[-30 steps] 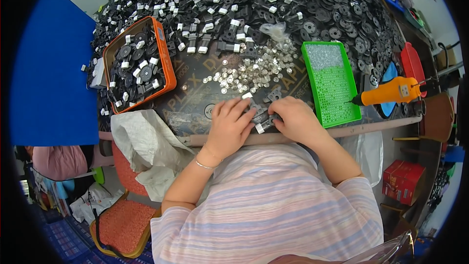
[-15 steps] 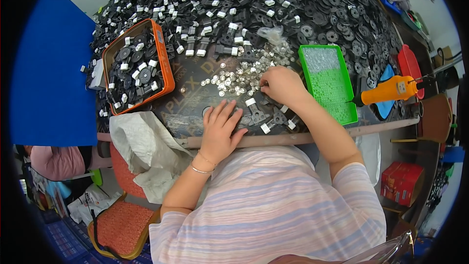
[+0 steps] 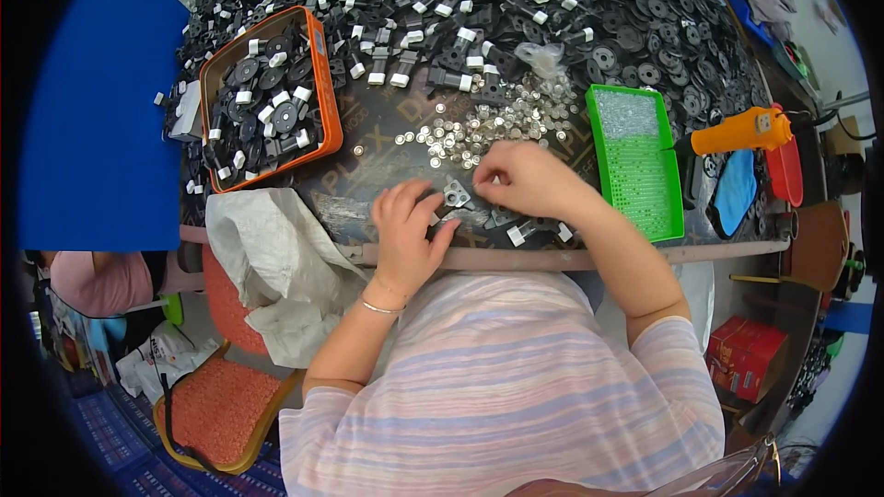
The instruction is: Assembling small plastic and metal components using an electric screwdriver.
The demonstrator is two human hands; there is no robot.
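My left hand [image 3: 408, 225] rests near the table's front edge, thumb and fingers closed about a black plastic part [image 3: 455, 193] whose broad end with round holes shows beyond the fingertips. Just right of it, my right hand [image 3: 529, 182] is pinched above the table, with a small silver metal piece [image 3: 497, 179] partly visible at its fingertips. Behind both hands spreads a loose heap of small round silver metal pieces [image 3: 451, 143]. More black parts with white ends [image 3: 518, 236] lie by my right wrist, partly hidden under it.
Left stands an orange-rimmed box [image 3: 333, 120] of black parts. A green tray [image 3: 683, 207] with clear small pieces lies right, beside an orange electric screwdriver [image 3: 741, 132]. A large pile of black parts [image 3: 414, 0] and discs [image 3: 645, 18] covers the back. A white sack [image 3: 276, 239] hangs front left.
My right hand has drawn back from the silver pieces toward my left hand. My left hand has taken hold of the black part with the white end. The view has shifted slightly.
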